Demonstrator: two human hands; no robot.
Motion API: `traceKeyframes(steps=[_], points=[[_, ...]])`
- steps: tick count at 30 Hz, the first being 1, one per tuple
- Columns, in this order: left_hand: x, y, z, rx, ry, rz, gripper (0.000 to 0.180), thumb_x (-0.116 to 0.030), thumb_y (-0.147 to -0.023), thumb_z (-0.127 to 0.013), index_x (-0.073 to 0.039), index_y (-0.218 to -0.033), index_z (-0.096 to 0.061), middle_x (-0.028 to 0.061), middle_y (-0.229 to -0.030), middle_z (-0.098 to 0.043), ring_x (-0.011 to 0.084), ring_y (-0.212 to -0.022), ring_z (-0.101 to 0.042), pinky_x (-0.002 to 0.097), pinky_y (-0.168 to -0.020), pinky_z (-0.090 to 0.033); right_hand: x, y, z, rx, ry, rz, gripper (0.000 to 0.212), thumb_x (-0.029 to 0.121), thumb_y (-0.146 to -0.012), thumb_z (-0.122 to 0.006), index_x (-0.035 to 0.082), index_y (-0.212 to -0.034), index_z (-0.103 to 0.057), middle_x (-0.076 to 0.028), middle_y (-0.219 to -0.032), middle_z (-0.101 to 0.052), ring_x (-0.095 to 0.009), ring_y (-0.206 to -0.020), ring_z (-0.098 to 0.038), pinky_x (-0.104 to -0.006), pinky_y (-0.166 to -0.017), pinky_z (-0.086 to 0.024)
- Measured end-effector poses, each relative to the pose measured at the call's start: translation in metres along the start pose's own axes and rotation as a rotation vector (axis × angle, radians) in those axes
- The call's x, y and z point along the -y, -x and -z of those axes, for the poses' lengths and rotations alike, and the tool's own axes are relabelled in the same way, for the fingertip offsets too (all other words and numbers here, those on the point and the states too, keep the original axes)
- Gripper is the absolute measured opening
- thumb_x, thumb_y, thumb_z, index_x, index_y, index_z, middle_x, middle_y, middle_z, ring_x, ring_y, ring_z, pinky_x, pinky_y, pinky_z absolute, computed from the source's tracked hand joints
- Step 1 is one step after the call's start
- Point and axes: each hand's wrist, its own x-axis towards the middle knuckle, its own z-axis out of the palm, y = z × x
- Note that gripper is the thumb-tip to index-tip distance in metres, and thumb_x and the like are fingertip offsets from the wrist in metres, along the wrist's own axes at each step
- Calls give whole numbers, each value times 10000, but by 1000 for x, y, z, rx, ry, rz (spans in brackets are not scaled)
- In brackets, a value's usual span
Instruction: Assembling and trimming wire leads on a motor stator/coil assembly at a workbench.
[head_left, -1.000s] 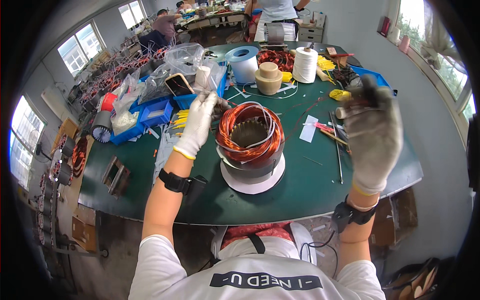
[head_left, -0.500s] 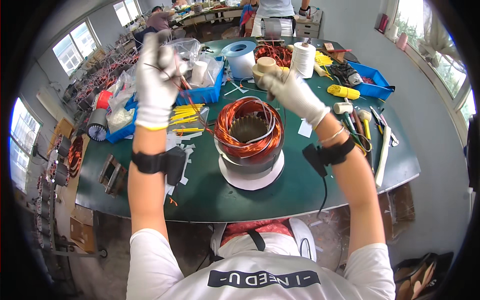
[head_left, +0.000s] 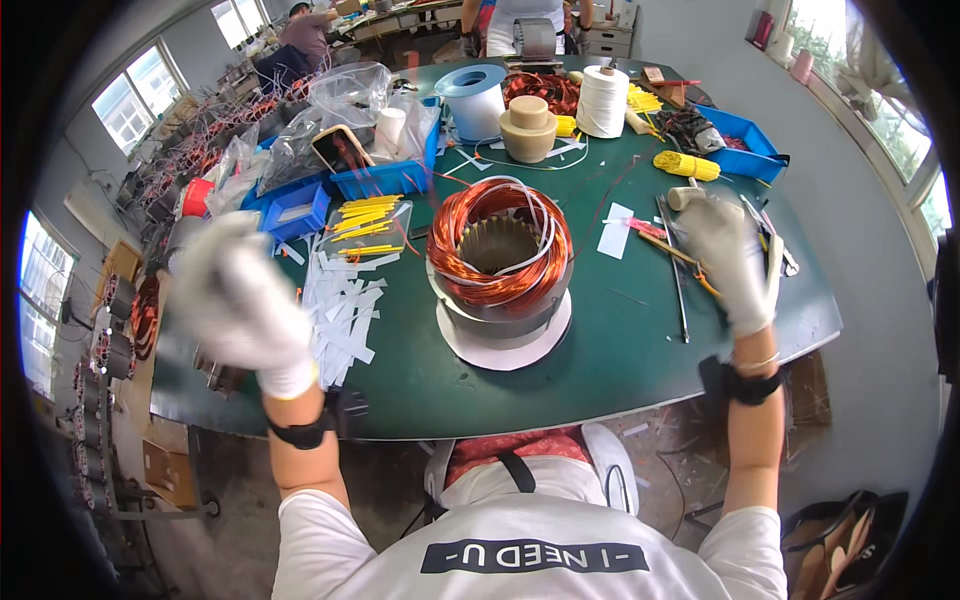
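Observation:
A motor stator (head_left: 500, 262) with copper windings and white lacing cord stands upright on a white disc (head_left: 505, 345) at the middle of the green table (head_left: 620, 340). My left hand (head_left: 238, 305), in a white glove and blurred by motion, hovers over the table's left front edge next to a heap of white paper strips (head_left: 340, 305); I see nothing in it. My gloved right hand (head_left: 728, 255) lies palm down on hand tools (head_left: 680, 255) near the right edge. Whether it grips one is hidden.
Behind the stator stand a blue tape roll (head_left: 474, 98), a beige spool (head_left: 528, 128) and a white cord cone (head_left: 602, 100). Blue bins (head_left: 385, 180) and plastic bags fill the back left, yellow sleeves (head_left: 686, 165) and a blue tray (head_left: 745, 145) the back right. Other people work at far tables.
Both hands have left the space above the stator. The left one swung down and out to the table's left edge; the right one dropped onto the tools at the right.

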Motion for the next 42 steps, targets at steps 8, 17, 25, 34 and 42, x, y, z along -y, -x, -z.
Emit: traceKeyframes(steps=[8, 17, 25, 34, 42], points=[[-18, 83, -54, 810, 295, -115, 319, 34, -786, -568, -91, -1058, -676, 82, -938, -661, 296, -923, -632, 513, -1054, -372, 93, -4, -22, 211, -763, -623, 190, 37, -863, -602, -4, -1028, -686, -170, -921, -679, -259, -831, -657, -345, -735, -501], [-19, 92, -57, 828, 319, -27, 237, -64, -876, -513, -114, -1010, -702, 32, -876, -658, 238, -851, -585, 526, -1136, -265, 111, -46, -42, 1, -527, -312, 321, -90, -752, -559, 42, -1006, -705, -155, -845, -663, -331, -827, -622, -406, -764, -475], [-13, 91, -56, 825, 350, -90, 261, -35, -758, -596, -162, -973, -671, 1, -818, -618, 242, -807, -563, 515, -1093, -299, 114, -40, -48, 99, -229, -116, 338, -16, -636, -657, 127, -941, -672, -130, -914, -675, -366, -903, -620, -453, -798, -482], [-19, 89, -57, 858, 299, -117, 390, -34, -741, -595, -199, -1077, -704, 9, -783, -568, 222, -818, -540, 492, -1076, -311, 115, -30, -46, 38, -363, -182, 483, -52, -628, -647, 136, -1070, -688, -125, -1001, -680, -347, -939, -625, -465, -839, -475], [-20, 91, -58, 835, 331, -86, 382, -3, -733, -568, -206, -1014, -728, -16, -821, -616, 219, -837, -549, 496, -1120, -265, 128, -14, -55, -157, -442, -160, 412, -19, -659, -662, 122, -1043, -708, -111, -1067, -688, -353, -893, -630, -450, -777, -508]])
